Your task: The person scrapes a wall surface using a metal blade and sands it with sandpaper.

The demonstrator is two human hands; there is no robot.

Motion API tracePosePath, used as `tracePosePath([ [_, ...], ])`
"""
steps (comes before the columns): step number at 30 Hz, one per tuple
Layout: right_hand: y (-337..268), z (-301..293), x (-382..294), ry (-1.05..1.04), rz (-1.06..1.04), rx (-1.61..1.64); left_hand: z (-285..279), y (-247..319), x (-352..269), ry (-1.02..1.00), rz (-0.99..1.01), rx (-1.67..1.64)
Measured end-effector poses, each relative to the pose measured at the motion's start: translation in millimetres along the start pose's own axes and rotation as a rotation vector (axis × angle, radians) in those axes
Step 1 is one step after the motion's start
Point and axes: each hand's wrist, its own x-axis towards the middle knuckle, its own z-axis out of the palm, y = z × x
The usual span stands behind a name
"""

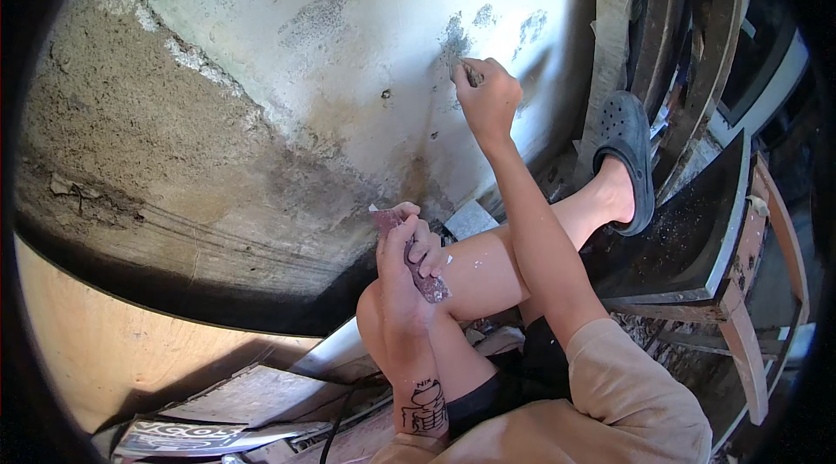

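Observation:
Raised before me, my right hand (486, 98) is closed around a small greyish piece (471, 75), its edge at the wall; its kind is hard to tell. It meets the white painted wall (379, 39) just below a dark, speckled patch (455, 36). Lower down, near my knees, my left hand (405, 261) has its fingers curled over a flat, reddish-brown strip (431, 286) with whitish specks. The strip's upper end (385, 219) sticks out past the thumb. Its middle is partly hidden by the fingers.
Bare, rough plaster (144, 98) shows at the left of the wall. Wooden boards (659, 26) stand at the right. My clog (625, 157) is above a dark panel (686, 235) on a wooden frame (744, 346). Flat boards (248, 392) lie at lower left.

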Motion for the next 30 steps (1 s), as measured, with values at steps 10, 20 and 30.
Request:
tracePosePath([
  [10, -33.0, 10.6, -17.6, -0.223, -0.176, 0.245, 11.1, -10.1, 0.6, -0.058, -0.013, -0.008],
  [20, 14.9, -2.6, 7.9, -0.066, 0.109, 0.114, 14.2, -6.9, -1.3, -0.023, -0.007, 0.016],
  [30, -20.0, 5.0, -26.6, -0.538, 0.021, 0.033, 15.2, -4.3, -3.6, -0.042, 0.006, 0.03],
])
